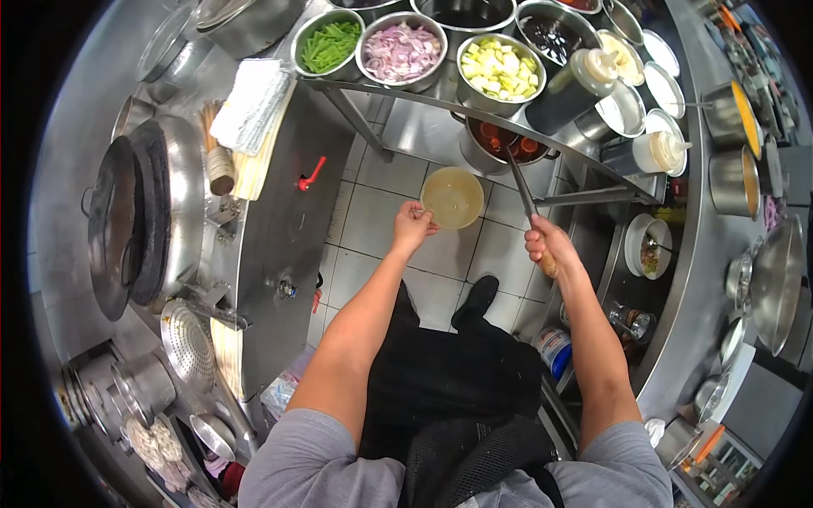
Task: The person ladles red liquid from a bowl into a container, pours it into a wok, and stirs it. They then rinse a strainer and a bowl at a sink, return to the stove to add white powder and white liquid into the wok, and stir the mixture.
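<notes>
My left hand (413, 230) pinches the rim of a yellowish translucent bowl (452, 198) and holds it above the tiled floor. No food is visible inside the bowl. Closed around a wooden grip, my right hand (550, 244) holds a long-handled ladle (522, 190) by its end. The ladle's metal shaft slants up and away to a pot (478, 157) of dark red liquid on the lower shelf, and its head is hidden there. Round orange patches show on the liquid. The bowl is just in front of the pot, to the left of the ladle.
Above the pot, a steel shelf bears tubs of green vegetable pieces (328, 46), sliced purple onion (402, 51) and pale green cubes (501, 69), plus squeeze bottles (645, 154). A steel counter (284, 203) with a red lever (312, 173) stands left. A skimmer (188, 343) lies lower left.
</notes>
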Demonstrator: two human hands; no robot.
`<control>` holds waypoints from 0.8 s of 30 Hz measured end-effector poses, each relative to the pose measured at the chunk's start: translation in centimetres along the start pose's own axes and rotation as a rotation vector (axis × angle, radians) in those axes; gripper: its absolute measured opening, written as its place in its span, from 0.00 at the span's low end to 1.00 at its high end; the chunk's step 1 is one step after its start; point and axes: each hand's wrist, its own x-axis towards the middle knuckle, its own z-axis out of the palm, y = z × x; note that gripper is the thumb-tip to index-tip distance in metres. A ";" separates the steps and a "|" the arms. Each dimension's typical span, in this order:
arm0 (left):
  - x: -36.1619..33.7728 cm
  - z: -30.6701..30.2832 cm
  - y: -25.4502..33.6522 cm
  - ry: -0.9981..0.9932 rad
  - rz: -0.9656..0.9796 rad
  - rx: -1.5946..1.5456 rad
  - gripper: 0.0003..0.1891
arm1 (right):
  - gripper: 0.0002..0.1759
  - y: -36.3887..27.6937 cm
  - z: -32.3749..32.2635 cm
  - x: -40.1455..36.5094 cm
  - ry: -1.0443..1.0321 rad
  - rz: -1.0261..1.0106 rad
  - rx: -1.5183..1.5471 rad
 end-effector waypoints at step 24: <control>8.1 4.4 -3.7 0.018 -0.107 -0.131 0.09 | 0.22 0.7 -1.7 -9.3 -0.216 0.009 0.366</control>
